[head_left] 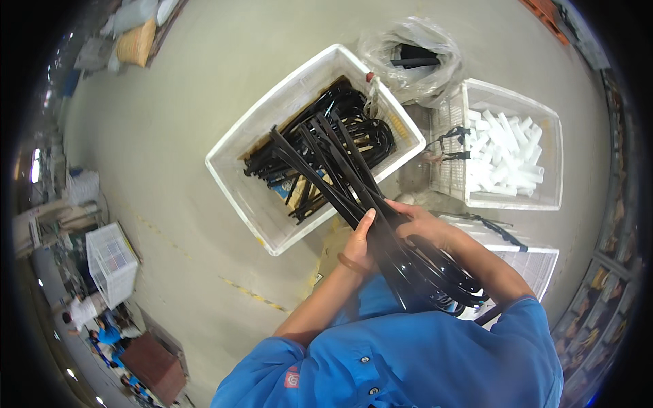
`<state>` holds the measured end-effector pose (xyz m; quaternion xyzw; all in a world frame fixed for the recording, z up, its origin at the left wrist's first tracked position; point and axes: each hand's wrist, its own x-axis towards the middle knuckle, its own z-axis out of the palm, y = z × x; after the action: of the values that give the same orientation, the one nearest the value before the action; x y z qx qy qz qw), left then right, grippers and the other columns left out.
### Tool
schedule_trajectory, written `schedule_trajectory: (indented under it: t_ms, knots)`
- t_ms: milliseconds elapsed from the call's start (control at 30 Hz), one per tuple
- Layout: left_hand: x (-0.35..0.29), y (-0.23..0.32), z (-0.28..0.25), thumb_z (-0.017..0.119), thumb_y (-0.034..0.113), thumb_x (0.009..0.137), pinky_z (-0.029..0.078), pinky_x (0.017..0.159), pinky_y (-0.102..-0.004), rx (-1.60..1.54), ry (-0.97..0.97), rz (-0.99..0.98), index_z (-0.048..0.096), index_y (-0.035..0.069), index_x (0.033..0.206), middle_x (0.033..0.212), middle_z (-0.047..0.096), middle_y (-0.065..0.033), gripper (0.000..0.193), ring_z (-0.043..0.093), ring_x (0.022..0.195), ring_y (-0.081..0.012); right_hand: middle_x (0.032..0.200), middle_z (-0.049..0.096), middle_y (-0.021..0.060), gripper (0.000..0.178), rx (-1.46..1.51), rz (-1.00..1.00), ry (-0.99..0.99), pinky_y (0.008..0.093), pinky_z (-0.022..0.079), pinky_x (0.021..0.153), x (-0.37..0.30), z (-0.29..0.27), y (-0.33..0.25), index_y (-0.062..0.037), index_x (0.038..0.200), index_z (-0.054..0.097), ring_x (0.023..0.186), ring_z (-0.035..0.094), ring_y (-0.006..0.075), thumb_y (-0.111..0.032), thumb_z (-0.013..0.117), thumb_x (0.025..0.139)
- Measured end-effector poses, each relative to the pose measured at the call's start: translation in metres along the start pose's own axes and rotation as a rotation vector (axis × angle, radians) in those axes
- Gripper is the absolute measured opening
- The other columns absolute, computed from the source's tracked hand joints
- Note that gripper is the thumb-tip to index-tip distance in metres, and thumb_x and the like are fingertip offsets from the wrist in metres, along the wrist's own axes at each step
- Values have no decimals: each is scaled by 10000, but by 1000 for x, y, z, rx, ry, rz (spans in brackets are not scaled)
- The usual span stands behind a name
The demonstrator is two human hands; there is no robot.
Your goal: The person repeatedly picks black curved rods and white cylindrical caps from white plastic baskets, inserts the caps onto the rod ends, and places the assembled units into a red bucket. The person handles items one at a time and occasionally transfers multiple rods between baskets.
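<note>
Both my hands grip one bundle of long, glossy black strips (354, 180), which look like plastic or rubber. My left hand (360, 241) closes round its left side, thumb on top. On the other side my right hand (418, 226) is wrapped about the strips, its fingers partly hidden. The far ends of the bundle reach over a white plastic crate (248, 122); the near ends curve back in loops against my body. More black strips (381, 139) lie curled and tangled inside that crate, with a bit of blue and yellow card (289, 187) under them.
Right of the crate stands a white basket (561, 156) full of short white tubes (507, 153). A clear plastic bag (435, 81) with black pieces stands behind. Another white crate (544, 265) is beside my right arm. Shelving (588, 306) lines the right; people work at far left.
</note>
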<state>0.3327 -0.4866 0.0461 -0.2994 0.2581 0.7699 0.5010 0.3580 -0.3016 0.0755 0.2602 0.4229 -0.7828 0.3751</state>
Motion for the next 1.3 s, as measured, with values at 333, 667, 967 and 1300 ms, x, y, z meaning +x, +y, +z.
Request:
schedule_trajectory:
  t_ms: [333,667,967,1300]
  knots:
    - [7,-92,158,664,220,895,552,861,-330,422,-211,100,568,1,1239,1114,644,-105,419,648,978,-196,1338,562,100,879,-143,-606,297,265,407,1009,-189,-71,19,-54,1536,310,1140,533,145,-7,608,710]
    - [164,-222,250,704,220,890,565,835,-331,718,-356,-321,623,24,1189,1068,685,-66,367,673,939,-183,1254,592,99,889,235,-733,814,242,437,962,-259,-206,86,20,1527,264,1089,570,149,38,640,722]
    - [423,-235,245,680,287,910,584,772,-357,1046,-239,-727,666,40,1137,1004,722,-91,337,702,853,-212,1157,617,106,873,600,-709,1031,266,497,841,-119,-385,109,20,1510,312,950,605,166,-61,659,713]
    - [615,-167,203,815,180,783,568,828,-369,1835,-386,-523,545,39,1266,1103,676,-85,571,669,958,-204,1218,621,120,573,1068,-740,947,322,489,875,59,-450,85,-25,1388,470,1066,595,200,-139,648,856]
